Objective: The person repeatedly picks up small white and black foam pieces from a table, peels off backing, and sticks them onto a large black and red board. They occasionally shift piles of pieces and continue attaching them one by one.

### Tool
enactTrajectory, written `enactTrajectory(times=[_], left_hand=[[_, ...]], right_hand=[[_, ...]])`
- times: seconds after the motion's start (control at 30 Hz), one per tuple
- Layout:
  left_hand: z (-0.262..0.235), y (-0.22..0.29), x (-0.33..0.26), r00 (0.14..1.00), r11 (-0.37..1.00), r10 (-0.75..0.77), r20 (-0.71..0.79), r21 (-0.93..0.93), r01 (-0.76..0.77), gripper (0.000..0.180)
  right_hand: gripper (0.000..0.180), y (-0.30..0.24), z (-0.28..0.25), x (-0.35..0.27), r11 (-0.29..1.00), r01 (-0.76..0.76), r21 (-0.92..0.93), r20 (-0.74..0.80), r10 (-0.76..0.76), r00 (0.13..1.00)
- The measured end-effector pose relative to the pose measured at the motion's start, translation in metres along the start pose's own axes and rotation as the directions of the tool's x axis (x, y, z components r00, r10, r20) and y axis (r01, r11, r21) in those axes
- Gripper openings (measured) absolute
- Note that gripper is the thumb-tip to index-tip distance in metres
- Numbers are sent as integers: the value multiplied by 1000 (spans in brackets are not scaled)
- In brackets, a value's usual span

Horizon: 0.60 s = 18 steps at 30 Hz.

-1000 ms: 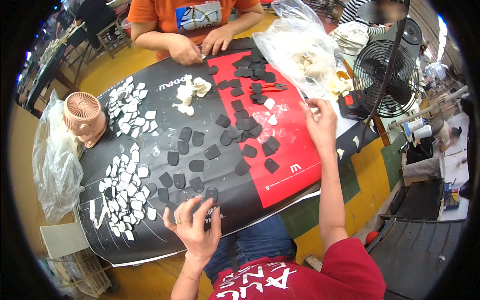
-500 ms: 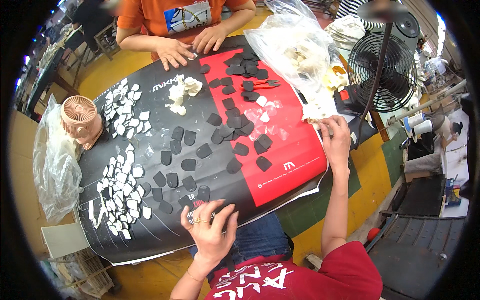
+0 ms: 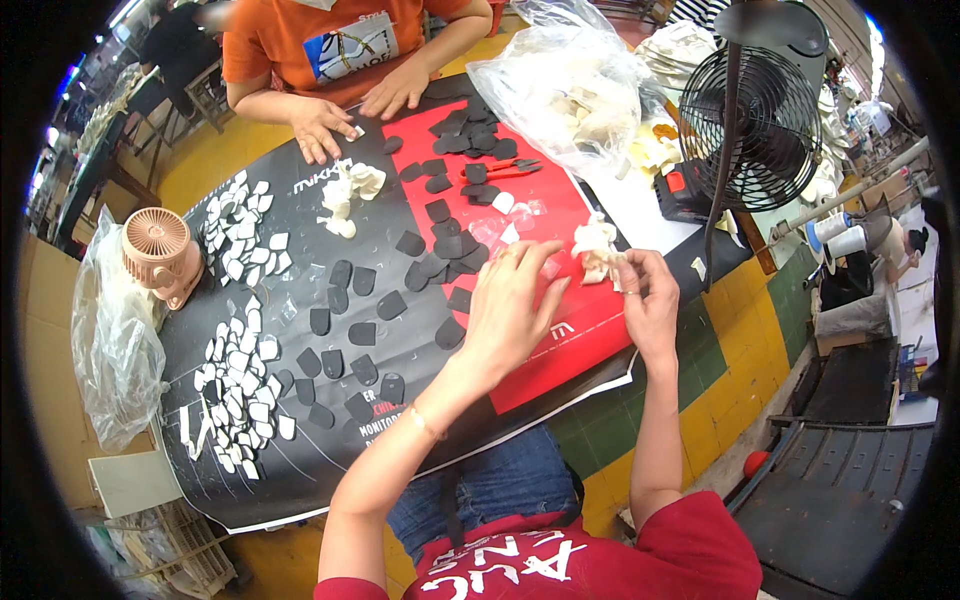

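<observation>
My right hand (image 3: pixel 648 305) is shut on a small bunch of white foam pieces (image 3: pixel 596 248), held just above the red part of the table sheet (image 3: pixel 560 350). Beside it, my left hand (image 3: pixel 512 300) hovers with fingers spread, its fingertips close to the bunch but holding nothing. Several black flat pieces (image 3: pixel 362 333) lie scattered on the sheet to the left of my left hand. Rows of white flat pieces (image 3: pixel 238 352) cover the sheet's far left side.
Across the table a person in an orange shirt rests both hands (image 3: pixel 322 128) on the sheet. Around the table are a clear bag of white pieces (image 3: pixel 570 85), red-handled scissors (image 3: pixel 503 168), a black stand fan (image 3: pixel 765 105), a small pink fan (image 3: pixel 160 255) and a black box (image 3: pixel 686 192).
My left hand rose from the near table edge up and right toward my right hand. My right hand drew back from near the bag with white pieces in it.
</observation>
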<state>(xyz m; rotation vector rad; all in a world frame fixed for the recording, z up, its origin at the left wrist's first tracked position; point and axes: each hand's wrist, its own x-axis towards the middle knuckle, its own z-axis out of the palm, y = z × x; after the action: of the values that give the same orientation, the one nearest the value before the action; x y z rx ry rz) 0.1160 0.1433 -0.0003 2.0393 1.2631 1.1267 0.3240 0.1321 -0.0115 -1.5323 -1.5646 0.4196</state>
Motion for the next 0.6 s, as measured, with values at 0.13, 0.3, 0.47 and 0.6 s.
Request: enactTrajectory(times=[0.13, 0.3, 0.47, 0.6], left_hand=[[24, -20, 25, 986, 973, 148, 82, 168, -160, 34], [38, -34, 28, 996, 996, 89, 21, 10, -89, 14], [27, -42, 39, 972, 952, -190, 139, -217, 217, 14], [20, -38, 46, 919, 813, -291, 267, -437, 385, 16]], right_hand=[[16, -5, 2, -2, 983, 149, -108, 6, -149, 989], [23, 7, -1, 3, 996, 41, -75, -46, -44, 998], [28, 28, -8, 17, 979, -178, 94, -198, 194, 961], [30, 45, -9, 33, 952, -235, 197, -271, 283, 920]])
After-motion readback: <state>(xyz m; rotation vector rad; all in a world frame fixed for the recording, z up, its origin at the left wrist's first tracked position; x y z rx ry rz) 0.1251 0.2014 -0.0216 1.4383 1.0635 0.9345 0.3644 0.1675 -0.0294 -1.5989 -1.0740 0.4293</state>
